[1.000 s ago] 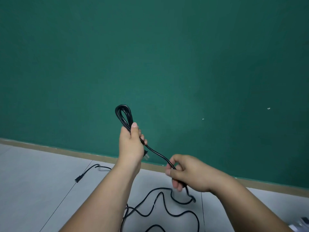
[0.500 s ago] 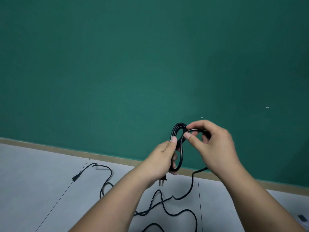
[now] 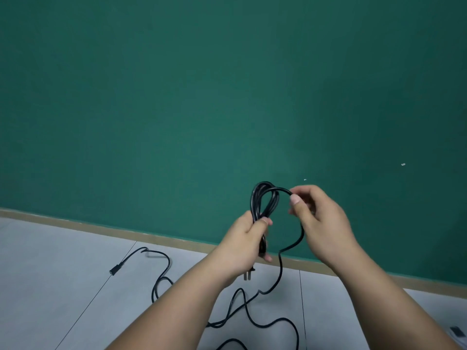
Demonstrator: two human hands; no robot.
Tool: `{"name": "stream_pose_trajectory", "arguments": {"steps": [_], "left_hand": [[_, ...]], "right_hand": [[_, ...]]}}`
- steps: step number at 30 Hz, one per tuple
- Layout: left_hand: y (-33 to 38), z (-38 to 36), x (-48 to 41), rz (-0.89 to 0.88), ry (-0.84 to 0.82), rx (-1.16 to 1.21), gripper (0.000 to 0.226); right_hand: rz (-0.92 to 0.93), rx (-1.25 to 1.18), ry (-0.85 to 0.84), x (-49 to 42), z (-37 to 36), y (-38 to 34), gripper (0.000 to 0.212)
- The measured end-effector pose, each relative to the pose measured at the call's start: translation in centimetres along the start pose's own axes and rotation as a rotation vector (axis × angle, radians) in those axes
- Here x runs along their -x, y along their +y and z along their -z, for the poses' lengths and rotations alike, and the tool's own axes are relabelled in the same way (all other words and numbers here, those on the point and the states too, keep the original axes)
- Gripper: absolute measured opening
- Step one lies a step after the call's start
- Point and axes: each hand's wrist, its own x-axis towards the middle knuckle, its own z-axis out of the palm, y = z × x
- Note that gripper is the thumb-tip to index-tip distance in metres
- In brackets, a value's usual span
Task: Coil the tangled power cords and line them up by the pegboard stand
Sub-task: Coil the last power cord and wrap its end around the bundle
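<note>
- Item: 1 black power cord (image 3: 280, 271), part-coiled and held up in front of the green wall (image 3: 177, 97).
- Coil (image 3: 261, 195): several loops gathered upright, well above the floor (image 3: 63, 286).
- Left hand (image 3: 240, 241): fingers and thumb are curled round the lower part of the loops. The pronged plug (image 3: 248, 274) hangs just below the fist.
- Right hand (image 3: 323, 223): thumb and fingertips pinch the running strand at the top of 1 new loop, just beside the coil.
- Remainder: slack drops from the right hand and lies in loose curves on the floor. The far connector (image 3: 114, 271) lies well apart, to the left.
- Handling, as judged: match the new loop to those already held. Let the strand roll in the pinch so twist runs out, and ease the left thumb only enough to admit it.
- Risk, as judged: the slack curves on the floor may snag, so draw slowly.
- Pegboard stand: not in view; lining up not yet done.
</note>
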Motion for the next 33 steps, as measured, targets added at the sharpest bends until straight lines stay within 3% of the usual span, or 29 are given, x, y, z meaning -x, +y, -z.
{"name": "stream_pose_trajectory", "arguments": {"steps": [3, 6, 9, 14, 19, 24, 28, 33], "left_hand": [[-0.2, 0.3, -0.5, -0.039, 0.086, 0.083, 0.022], [-0.1, 0.4, -0.6, -0.082, 0.11, 0.001, 0.017], [0.1, 0.1, -0.2, -0.113, 0.035, -0.107, 0.023], [0.1, -0.8, 0.7, -0.096, -0.136, -0.052, 0.02], [0.6, -1.0, 1.0, -0.078, -0.239, 0.049, 0.023], [0.6, -1.5, 1.0, -0.052, -0.218, 0.106, 0.005], [0.8, -1.6, 0.6, -0.069, -0.122, 0.142, 0.01], [1.7, -0.6, 0.2, -0.082, 0.091, 0.336, 0.019]], "right_hand": [[-0.056, 0.0, -0.069, 0.3, -0.3, 0.3, 0.011], [-0.178, -0.308, -0.041, 0.7, -1.0, -0.8, 0.01], [-0.278, -0.546, -0.005, 1.2, -1.6, -2.0, 0.007], [-0.271, -0.477, 0.155, 0.6, -1.0, -1.7, 0.01], [-0.407, -0.725, 0.124, 0.4, -0.7, -1.7, 0.017], [-0.444, -0.578, 0.093, 0.1, -0.5, -0.8, 0.02], [-0.415, -0.568, -0.026, 0.3, -0.6, -0.8, 0.029], [-0.412, -0.376, -0.444, 1.4, -1.9, -0.3, 0.051]]}}
